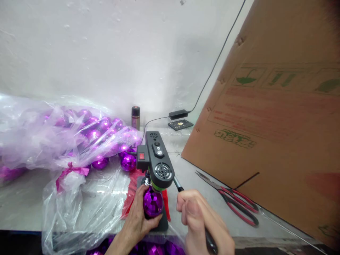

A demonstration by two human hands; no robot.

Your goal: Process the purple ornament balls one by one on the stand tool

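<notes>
My left hand (136, 216) holds a shiny purple mirrored ball (153, 202) from its left side and underneath. The ball is under the front end of a black tabletop machine (159, 159) with round vents and a red switch. My right hand (203, 219) is wrapped round the black handle (209, 241) of a metal lever (177, 182) at the machine's right side. The top of the ball is partly hidden by the machine head. A red sheet (132, 189) lies under the black base.
Clear plastic bags (71, 141) of purple balls fill the left. Behind stand a dark-capped bottle (135, 118), a black power adapter (178, 114) and a flat black device (180, 124). Red-handled pliers (239, 205) lie right, beside a large cardboard box (265, 124). More purple balls (156, 248) show below the front edge.
</notes>
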